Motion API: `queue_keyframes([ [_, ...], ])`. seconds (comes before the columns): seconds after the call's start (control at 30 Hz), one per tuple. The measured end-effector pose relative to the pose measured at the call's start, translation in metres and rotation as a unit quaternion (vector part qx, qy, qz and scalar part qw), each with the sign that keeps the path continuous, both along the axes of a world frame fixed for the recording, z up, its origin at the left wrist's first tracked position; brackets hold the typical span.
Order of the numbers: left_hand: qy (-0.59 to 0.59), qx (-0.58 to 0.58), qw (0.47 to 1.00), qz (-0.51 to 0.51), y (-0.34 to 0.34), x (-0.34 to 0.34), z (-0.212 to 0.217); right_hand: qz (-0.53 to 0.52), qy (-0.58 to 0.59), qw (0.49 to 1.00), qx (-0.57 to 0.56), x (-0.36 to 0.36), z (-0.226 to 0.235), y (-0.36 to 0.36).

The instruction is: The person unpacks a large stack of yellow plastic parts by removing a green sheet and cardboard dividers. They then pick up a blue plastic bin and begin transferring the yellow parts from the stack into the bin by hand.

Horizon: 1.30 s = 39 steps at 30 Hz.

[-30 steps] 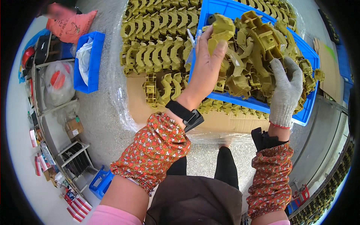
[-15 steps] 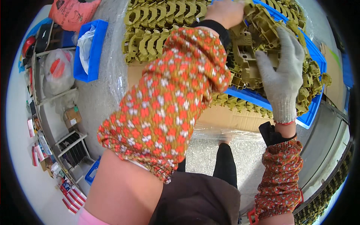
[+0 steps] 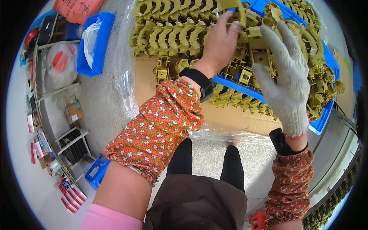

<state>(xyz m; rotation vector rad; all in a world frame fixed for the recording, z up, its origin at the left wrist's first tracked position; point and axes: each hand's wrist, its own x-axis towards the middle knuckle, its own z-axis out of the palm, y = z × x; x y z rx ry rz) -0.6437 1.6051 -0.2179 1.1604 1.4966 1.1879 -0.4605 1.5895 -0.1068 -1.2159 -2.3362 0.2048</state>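
"Part at the left hand [image 3: 220, 44]?"
"Olive-yellow curved part [image 3: 242, 15], held at the fingertips; blurred, cut off by the upper edge."
"Loose parts [image 3: 318, 65]?"
"Same colour, angular, jumbled at mixed angles in the blue crate [image 3: 234, 86]."

Bright, bowed edges — top seemingly blurred
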Motion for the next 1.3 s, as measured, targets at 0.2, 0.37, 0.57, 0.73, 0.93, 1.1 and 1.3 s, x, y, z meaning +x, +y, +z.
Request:
queue_keyframes([
  [0.2,0.215,0.129,0.966,-0.062,0.042,0.037,-0.003,-0.165,0.058,0.984,0.033,0.025,-0.026,-0.003],
  [0.37,0.288,-0.012,0.952,-0.102,0.115,0.001,-0.023,-0.076,-0.012,0.997,0.019,0.002,-0.028,-0.003],
  [0.57,0.284,0.12,0.951,-0.001,0.079,0.008,0.005,-0.037,-0.082,0.993,0.075,-0.003,-0.016,0.008],
  [0.73,0.441,0.055,0.893,-0.072,0.061,0.003,-0.003,-0.135,-0.219,0.963,0.073,0.018,-0.025,0.0],
  [0.93,0.397,-0.068,0.905,-0.138,0.109,0.014,0.026,-0.165,-0.054,0.985,0.022,0.036,-0.034,0.004],
  [1.1,0.283,-0.037,0.957,-0.051,0.154,0.014,-0.04,-0.025,-0.003,1.0,-0.003,0.0,-0.021,0.01],
  [1.3,-0.055,0.081,0.966,-0.238,0.088,-0.028,-0.012,-0.024,-0.181,0.983,-0.004,0.016,-0.042,0.003],
])
